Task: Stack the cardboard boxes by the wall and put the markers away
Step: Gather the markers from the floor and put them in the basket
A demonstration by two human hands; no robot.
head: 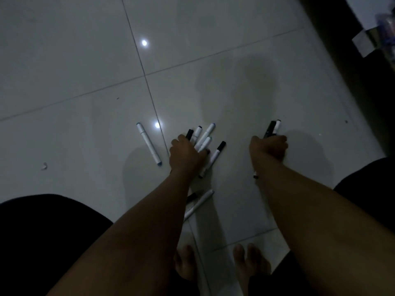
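White markers with dark caps lie scattered on the pale tiled floor. My left hand (pixel 187 153) is closed over a fan of several markers (pixel 204 136) whose ends stick out past my fingers. My right hand (pixel 269 147) grips two markers (pixel 273 128), one dark and one white, with their tips pointing away from me. One marker (pixel 149 143) lies alone to the left of my left hand. Another marker (pixel 214 155) rests just right of that hand. Under my left forearm lies one more marker (pixel 198 205), partly hidden. No cardboard box is clearly in view.
My bare feet (pixel 251 260) rest on the floor at the bottom, with my dark-clothed knees on both sides. A dark piece of furniture or wall edge (pixel 350 60) runs along the upper right. A small scrap (pixel 44 166) lies at the left.
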